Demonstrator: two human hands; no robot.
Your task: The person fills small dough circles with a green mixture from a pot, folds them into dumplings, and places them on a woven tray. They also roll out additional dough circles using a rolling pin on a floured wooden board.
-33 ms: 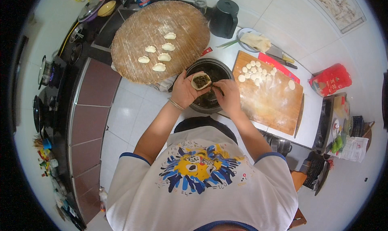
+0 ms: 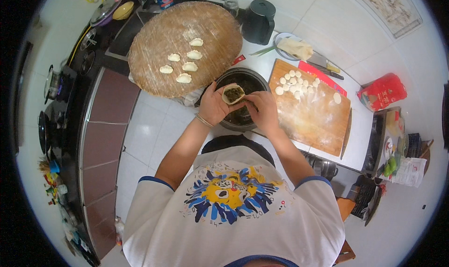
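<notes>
A round dumpling wrapper [image 2: 233,94] heaped with dark green filling rests open in my left hand [image 2: 214,104], its fingers curled beneath and around it. Close against the wrapper's right edge is my right hand [image 2: 263,109], fingers drawn together in a pinch; what they hold, if anything, is too small to tell. Both hands are over a dark round bowl [image 2: 262,82] of dark filling, which they partly hide. On the large round woven tray [image 2: 154,47], several folded dumplings [image 2: 194,54] lie spaced apart.
To the right, a floured wooden board [image 2: 313,122] bears several small dough pieces [image 2: 297,83] and one flattened round [image 2: 337,97]. A long rolling pin [image 2: 346,135] lies along its right edge. Behind stand a dark kettle [image 2: 258,21], a knife [image 2: 330,70] and a red bag [image 2: 382,92].
</notes>
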